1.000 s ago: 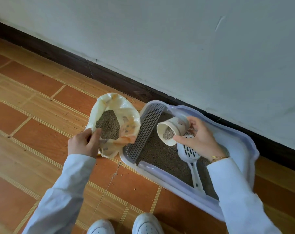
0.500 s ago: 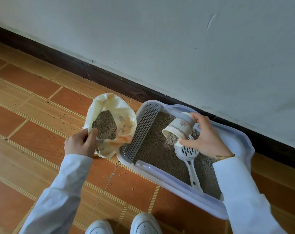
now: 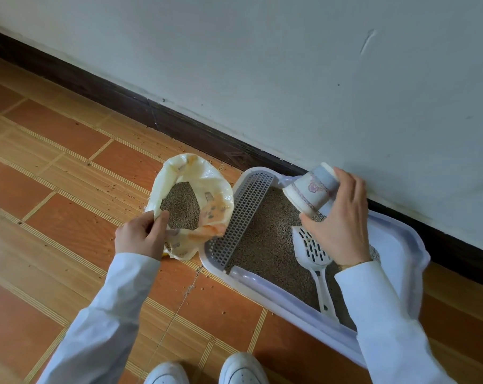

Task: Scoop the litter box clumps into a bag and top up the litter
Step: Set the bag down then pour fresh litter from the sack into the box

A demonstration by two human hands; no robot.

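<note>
A pale lilac litter box (image 3: 284,297) sits on the floor against the wall, holding grey-brown litter (image 3: 265,245). My right hand (image 3: 342,220) grips a patterned paper cup (image 3: 312,189), tipped mouth-down over the far part of the box. A white slotted scoop (image 3: 315,261) lies in the litter below that hand. Left of the box stands an open yellowish litter bag (image 3: 196,176) with litter inside. My left hand (image 3: 140,234) pinches the bag's near rim and holds it open.
A grey grid step (image 3: 243,220) runs along the box's left end. Dark skirting (image 3: 179,126) lines the white wall behind. Stray litter grains dot the orange floor tiles (image 3: 68,189). My white shoes (image 3: 204,370) are at the bottom edge.
My right hand has turned the cup from lying sideways with litter inside to mouth-down, and lifted it toward the wall. The left hand still holds the bag.
</note>
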